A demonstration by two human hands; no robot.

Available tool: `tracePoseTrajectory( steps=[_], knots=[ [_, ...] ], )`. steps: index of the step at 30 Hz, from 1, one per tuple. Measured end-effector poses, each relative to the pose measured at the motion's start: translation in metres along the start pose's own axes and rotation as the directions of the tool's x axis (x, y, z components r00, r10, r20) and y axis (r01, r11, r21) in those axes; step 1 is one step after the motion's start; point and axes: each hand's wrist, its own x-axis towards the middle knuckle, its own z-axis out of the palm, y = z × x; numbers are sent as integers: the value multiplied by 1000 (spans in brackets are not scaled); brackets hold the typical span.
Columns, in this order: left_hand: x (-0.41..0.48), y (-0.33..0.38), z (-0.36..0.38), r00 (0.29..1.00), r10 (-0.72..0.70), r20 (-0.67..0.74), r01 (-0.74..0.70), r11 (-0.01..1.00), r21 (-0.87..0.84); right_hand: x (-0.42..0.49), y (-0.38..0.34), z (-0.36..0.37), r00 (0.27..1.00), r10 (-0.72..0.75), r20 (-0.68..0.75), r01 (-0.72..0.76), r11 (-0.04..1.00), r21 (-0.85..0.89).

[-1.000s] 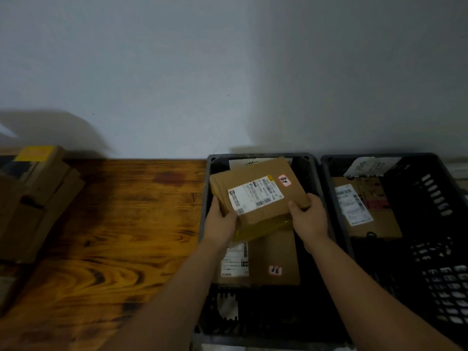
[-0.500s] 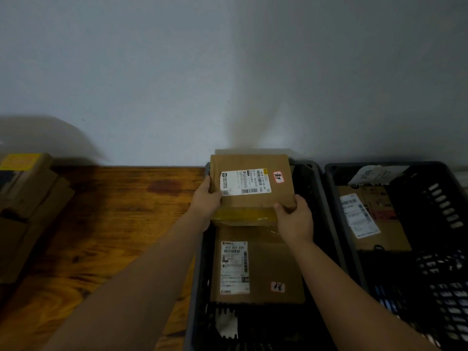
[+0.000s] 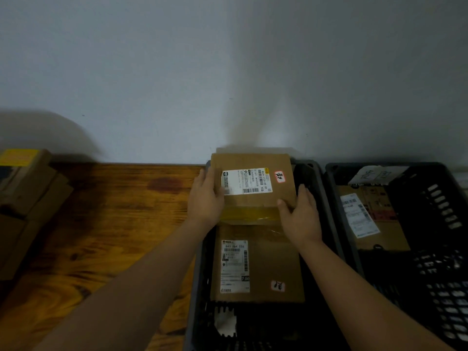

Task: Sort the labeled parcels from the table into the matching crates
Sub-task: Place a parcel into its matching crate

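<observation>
While clamping from two sides, leaves the printed face in plain sight. Curled round the left edge of the parcel [image 3: 255, 198]: left grip [image 3: 205, 198], thumb laid over the end of the white shipping label [image 3: 245, 182]. Pinching the lower right corner: right grip [image 3: 301, 214], thumb on the front, fingers up the right edge. Both closed on the cardboard, neither empty. Probably held this way to steady a flat, wide box and to leave the red-edged sticker [image 3: 279, 177] readable.

Carried at centre frame, over the far end of the grey crate [image 3: 307, 164], top edge close to the wall [image 3: 228, 72]. Cannot tell whether resting on anything there or lifted clear. Banded with yellow tape [image 3: 250, 214] along the near edge.

Just below, flat on the crate floor: a second parcel [image 3: 266, 264] with a similar sticker [image 3: 277, 285]. Looks like the same mark, hence this crate, though too small to read for sure. Seems to be the setting-down step, with free room only at the far end or on top.

Further right, a black crate [image 3: 430, 198] holding another labelled box [image 3: 379, 216]. At the left frame edge, on the wooden table [image 3: 114, 211], a heap of boxes [image 3: 30, 193], apparently waiting to be sorted.
</observation>
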Motion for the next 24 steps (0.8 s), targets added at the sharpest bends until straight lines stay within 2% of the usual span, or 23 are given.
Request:
tracePoseTrajectory(
  steps=[1, 3, 4, 6, 9, 13, 19, 24],
  knots=[
    [-6, 2, -2, 994, 113, -3, -112, 987, 119, -1, -3, -1, 997, -76, 12, 76, 996, -43],
    [-19, 8, -2, 948, 300, 103, -317, 892, 323, -3, -9, 1, 975, -207, 80, 214, 972, -99],
    [-25, 11, -1, 922, 341, 181, -385, 841, 380, -4, -12, 3, 963, -244, 117, 258, 959, -120],
    [-31, 15, 2, 890, 327, 317, -443, 780, 441, -5, -15, 9, 947, -266, 180, 298, 937, -182],
    [-30, 17, 4, 880, 246, 408, -434, 766, 474, -6, -15, 11, 935, -254, 246, 320, 904, -285],
    [-26, 13, 7, 886, 223, 406, -406, 796, 450, -5, -22, 5, 921, -238, 309, 327, 903, -280],
    [-42, 17, -16, 941, 202, 271, -287, 901, 324, -27, -35, -15, 921, -305, 244, 332, 940, -78],
    [-71, 16, -65, 970, 114, 216, -182, 927, 329, -58, -72, -32, 910, -331, 248, 360, 929, -83]
  ],
)
